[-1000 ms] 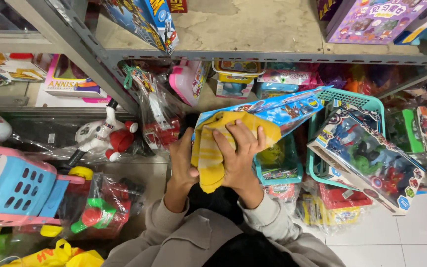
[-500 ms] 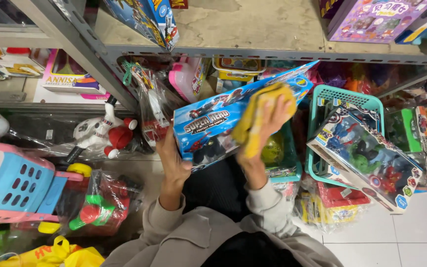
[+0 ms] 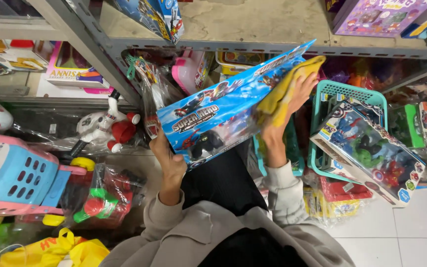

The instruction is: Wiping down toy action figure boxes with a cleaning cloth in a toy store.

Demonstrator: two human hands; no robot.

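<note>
Blue toy box (image 3: 223, 113), long and flat with a clear window showing figures, tilts up to the right, its lower left corner pinched in the left fingers (image 3: 166, 158). Yellow cloth (image 3: 285, 91) lies crumpled under the right fingers (image 3: 305, 89), pressed against the box's upper right end.

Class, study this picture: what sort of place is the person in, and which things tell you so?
Most likely a toy shop or its stockroom: metal shelves crammed with packaged toys, a boxed figure set in a basket, and bagged plastic toys on the floor.

2 hero toy boxes (image 3: 228, 116) (image 3: 371, 153), 1 yellow cloth (image 3: 285, 89), 1 teal basket (image 3: 349, 91)
</note>
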